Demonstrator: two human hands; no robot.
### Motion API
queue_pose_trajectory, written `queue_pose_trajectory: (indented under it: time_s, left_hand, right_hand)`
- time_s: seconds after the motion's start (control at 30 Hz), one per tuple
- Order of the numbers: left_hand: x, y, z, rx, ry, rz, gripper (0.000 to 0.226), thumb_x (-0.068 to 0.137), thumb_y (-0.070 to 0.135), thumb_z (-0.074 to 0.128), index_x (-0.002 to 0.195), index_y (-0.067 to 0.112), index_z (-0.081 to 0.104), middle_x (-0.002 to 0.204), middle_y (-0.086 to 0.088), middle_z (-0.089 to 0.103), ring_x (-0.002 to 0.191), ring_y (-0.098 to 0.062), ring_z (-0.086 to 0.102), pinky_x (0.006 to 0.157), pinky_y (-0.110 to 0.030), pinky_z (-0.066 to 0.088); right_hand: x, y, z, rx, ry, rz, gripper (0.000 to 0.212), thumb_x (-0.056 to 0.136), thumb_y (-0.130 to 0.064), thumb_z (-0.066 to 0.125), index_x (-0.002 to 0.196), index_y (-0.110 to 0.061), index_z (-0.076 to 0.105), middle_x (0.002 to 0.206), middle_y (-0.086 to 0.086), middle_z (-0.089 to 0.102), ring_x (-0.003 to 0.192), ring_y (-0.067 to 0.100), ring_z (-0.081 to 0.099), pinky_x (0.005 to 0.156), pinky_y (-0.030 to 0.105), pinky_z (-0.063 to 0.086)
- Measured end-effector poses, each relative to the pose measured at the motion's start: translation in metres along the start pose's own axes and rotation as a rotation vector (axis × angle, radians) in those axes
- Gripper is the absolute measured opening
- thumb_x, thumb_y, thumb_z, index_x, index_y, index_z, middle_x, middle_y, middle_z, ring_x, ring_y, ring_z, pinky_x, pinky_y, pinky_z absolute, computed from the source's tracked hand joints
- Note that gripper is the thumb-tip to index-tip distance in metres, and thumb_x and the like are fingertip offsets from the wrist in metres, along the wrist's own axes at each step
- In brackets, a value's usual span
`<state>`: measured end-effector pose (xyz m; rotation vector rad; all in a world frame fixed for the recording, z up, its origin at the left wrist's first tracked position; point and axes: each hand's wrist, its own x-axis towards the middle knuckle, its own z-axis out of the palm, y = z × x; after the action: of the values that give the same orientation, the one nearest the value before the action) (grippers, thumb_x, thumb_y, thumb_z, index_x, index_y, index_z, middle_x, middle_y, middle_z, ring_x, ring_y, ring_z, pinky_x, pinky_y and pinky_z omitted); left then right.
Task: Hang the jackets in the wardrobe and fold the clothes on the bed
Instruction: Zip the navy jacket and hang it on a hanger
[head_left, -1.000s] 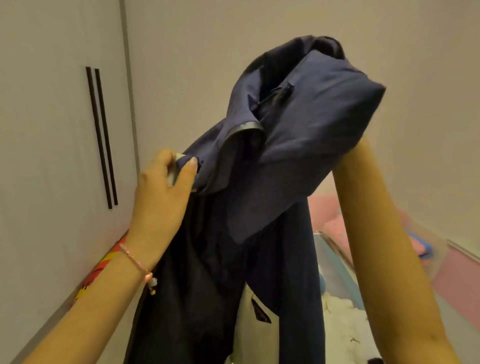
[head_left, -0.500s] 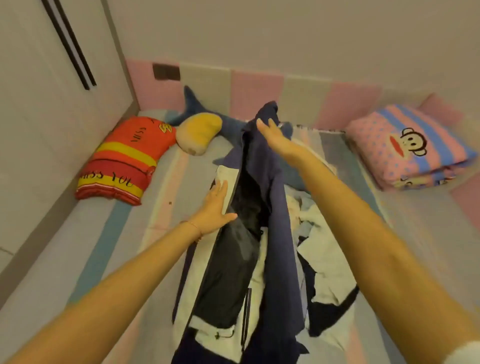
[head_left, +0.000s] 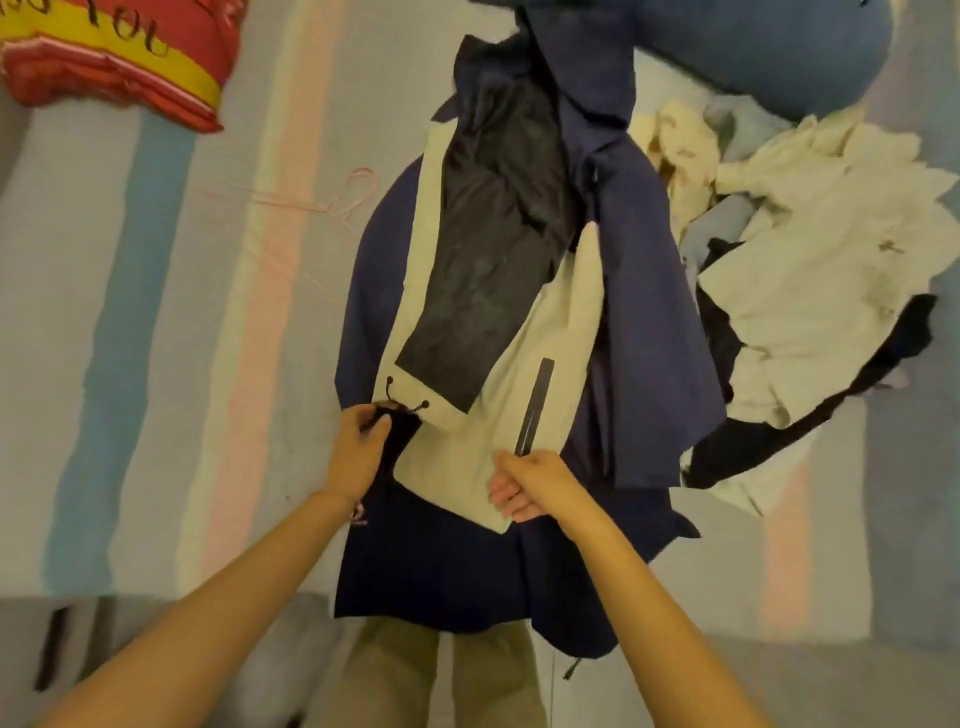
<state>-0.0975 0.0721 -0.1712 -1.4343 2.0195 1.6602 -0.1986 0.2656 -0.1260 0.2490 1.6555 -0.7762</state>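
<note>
- Head view looks down on the bed, where a navy and cream jacket lies lengthwise. Its collar is at the far end and its hem hangs over the near edge.
- The left grip pinches a dark fold of the jacket just below the drawcord toggles. The right grip is curled round the lower edge of the cream front panel, just under the pocket zip.
- The step in hand looks like spreading the jacket's front open and flat, ahead of hanging it. Folding seems not yet begun: the pile of clothes lies loose just right of the jacket.
- A pink hanger lies on the bed just left of the jacket, apart from both grips.
- The next move likely calls for freeing one grip, reaching for the hanger and working it into the shoulders at the far end.
</note>
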Motion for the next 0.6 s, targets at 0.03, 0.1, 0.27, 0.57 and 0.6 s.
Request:
queue_pose_trajectory:
  time_s: [0.03, 0.1, 0.27, 0.57, 0.6]
  left_hand:
    - [0.006, -0.004, 0.003, -0.096, 0.05, -0.082, 0.027, 0.098, 0.022, 0.045, 0.121, 0.009, 0.043, 0.124, -0.011, 0.049, 0.108, -0.018, 0.051, 0.098, -0.04, 0.042]
    - [0.014, -0.006, 0.008, -0.301, 0.103, -0.231, 0.027, 0.097, 0.028, 0.047, 0.118, 0.013, 0.042, 0.119, -0.006, 0.048, 0.11, -0.018, 0.048, 0.096, -0.039, 0.044]
    - [0.031, -0.016, 0.024, -0.223, 0.131, -0.151, 0.035, 0.092, 0.023, 0.056, 0.123, 0.009, 0.047, 0.097, 0.0, 0.055, 0.094, -0.016, 0.054, 0.07, -0.024, 0.047]
    - [0.042, -0.002, 0.04, -0.678, 0.165, -0.302, 0.024, 0.087, 0.017, 0.063, 0.107, 0.01, 0.051, 0.1, -0.011, 0.06, 0.092, -0.021, 0.061, 0.066, -0.027, 0.054]
    - [0.044, 0.001, 0.038, -0.706, 0.139, -0.338, 0.018, 0.088, 0.015, 0.061, 0.102, 0.01, 0.052, 0.099, -0.011, 0.059, 0.094, -0.021, 0.06, 0.064, -0.027, 0.054]
  right_hand:
    - [0.0, -0.002, 0.007, 0.002, -0.075, 0.025, 0.048, 0.096, -0.045, 0.048, 0.087, -0.003, 0.069, 0.075, 0.01, 0.069, 0.054, 0.013, 0.063, 0.052, 0.02, 0.053]
    - [0.002, -0.005, 0.021, 0.042, -0.231, 0.088, 0.062, 0.095, -0.055, 0.04, 0.11, 0.0, 0.064, 0.089, 0.014, 0.072, 0.065, 0.017, 0.068, 0.056, 0.021, 0.055]
    - [0.034, 0.019, 0.078, 0.489, -0.296, 0.257, 0.088, 0.084, -0.07, 0.042, 0.144, -0.005, 0.032, 0.141, 0.015, 0.047, 0.122, 0.028, 0.053, 0.092, 0.036, 0.048]
    - [0.038, 0.032, 0.113, 1.443, 0.036, 0.288, 0.021, 0.094, -0.023, 0.058, 0.091, -0.003, 0.057, 0.095, 0.01, 0.061, 0.104, 0.023, 0.06, 0.088, 0.032, 0.047]
    - [0.034, 0.033, 0.112, 1.426, 0.057, 0.277, 0.018, 0.096, -0.019, 0.055, 0.087, -0.004, 0.057, 0.092, 0.01, 0.062, 0.094, 0.022, 0.062, 0.082, 0.03, 0.049]
